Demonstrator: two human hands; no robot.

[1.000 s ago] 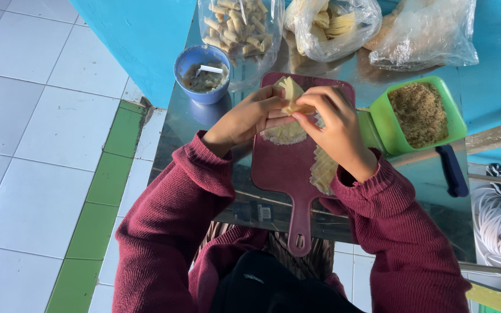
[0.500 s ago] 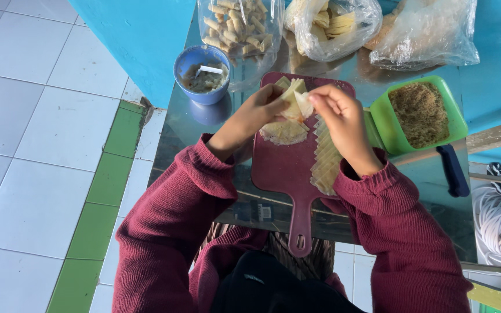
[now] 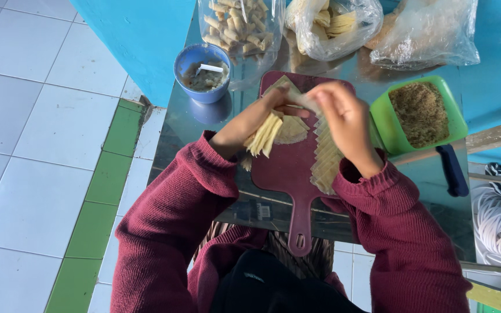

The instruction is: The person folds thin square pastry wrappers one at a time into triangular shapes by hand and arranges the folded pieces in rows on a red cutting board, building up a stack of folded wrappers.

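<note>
Up at the top centre of the frame, over the maroon cutting board [image 3: 288,168], my left hand [image 3: 256,119] and right hand [image 3: 343,116] pinch one thin pastry wrapper [image 3: 288,93] by its edges, light, limp and tear-prone.

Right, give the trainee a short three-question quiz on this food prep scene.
1. True or false: the green container holds brown crumbly filling.
2. What do the left hand and right hand hold between them?
A. a knife
B. a thin pastry wrapper
C. a spoon
3. What colour is the cutting board under the stacked wrappers?

Key: 1 true; 2 B; 3 dark red.
</note>
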